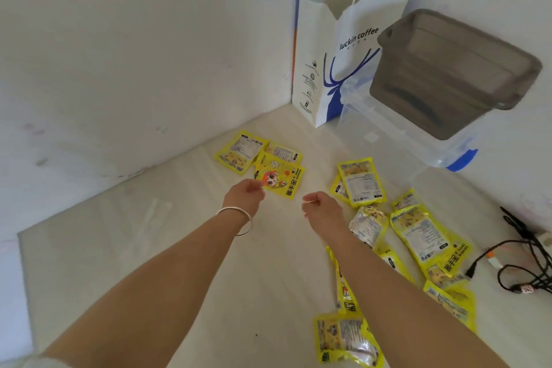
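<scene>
Yellow hand-warmer packets lie on a pale mat. A small pile of three (pixel 239 152) sits ahead near the wall. The top packet (pixel 280 179) shows a cartoon face. My left hand (pixel 243 196), with a silver bangle on the wrist, pinches that packet's near-left corner with curled fingers. My right hand (pixel 321 207) hovers a little to the right, fingers loosely curled and holding nothing. Several more packets (pixel 363 181) are scattered to the right, along and under my right forearm, down to one (pixel 343 339) at the bottom edge.
A white paper coffee bag (pixel 316 48) stands in the corner. Beside it is a clear plastic bin (pixel 388 140) with blue latches, its grey lid (pixel 454 69) leaning on the wall. Black cables (pixel 525 263) lie at the right edge. White walls close in left and behind.
</scene>
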{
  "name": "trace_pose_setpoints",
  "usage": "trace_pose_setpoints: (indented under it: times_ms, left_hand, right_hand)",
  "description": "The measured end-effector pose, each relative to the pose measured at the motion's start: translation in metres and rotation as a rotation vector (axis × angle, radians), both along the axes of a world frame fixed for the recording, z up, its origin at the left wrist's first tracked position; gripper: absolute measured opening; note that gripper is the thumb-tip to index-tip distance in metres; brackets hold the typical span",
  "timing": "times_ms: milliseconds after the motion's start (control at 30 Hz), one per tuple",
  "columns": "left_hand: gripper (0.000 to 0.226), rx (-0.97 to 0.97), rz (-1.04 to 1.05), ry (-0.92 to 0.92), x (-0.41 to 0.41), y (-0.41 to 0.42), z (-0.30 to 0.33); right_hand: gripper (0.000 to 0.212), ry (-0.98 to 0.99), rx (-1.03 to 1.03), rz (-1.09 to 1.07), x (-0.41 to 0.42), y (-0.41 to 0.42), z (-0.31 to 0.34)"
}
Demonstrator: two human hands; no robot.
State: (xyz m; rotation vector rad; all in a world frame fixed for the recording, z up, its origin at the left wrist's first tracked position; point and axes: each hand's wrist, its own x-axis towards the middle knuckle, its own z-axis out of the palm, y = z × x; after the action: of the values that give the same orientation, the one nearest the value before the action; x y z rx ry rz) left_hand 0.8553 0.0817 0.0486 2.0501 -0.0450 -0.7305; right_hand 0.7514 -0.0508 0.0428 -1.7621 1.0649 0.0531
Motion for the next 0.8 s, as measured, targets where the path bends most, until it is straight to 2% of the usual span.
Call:
trace_pose_setpoints:
  times_ms: [167, 333, 433, 600, 800]
  left_hand:
    - [0.039, 0.265, -0.134, -0.269, 0.047, -0.017, -0.021]
    - [0.083, 0.467, -0.28, -0.408, 0.074, -0.029, -0.043]
    - [0.099, 0.518, -0.351, -0.447, 0.082, -0.037, -0.05]
    - [0.108, 0.582, -0.431, -0.462, 0.084, -0.044, -0.062]
    - [0.106, 0.518, -0.481, -0.493, 0.068, -0.046, -0.058]
  right_hand:
    - [0.028, 0.056, -0.17, 0.086, 0.039, -0.015, -0.009]
    - [0.034, 0.073, -0.4, 0.222, 0.071, -0.021, -0.027]
    - [0.037, 0.065, -0.485, 0.274, 0.086, -0.028, -0.031]
    - [0.053, 0.193, -0.588, 0.566, 0.103, -0.033, -0.038]
    - [0.054, 0.215, -0.6, 0.573, 0.092, -0.027, -0.044]
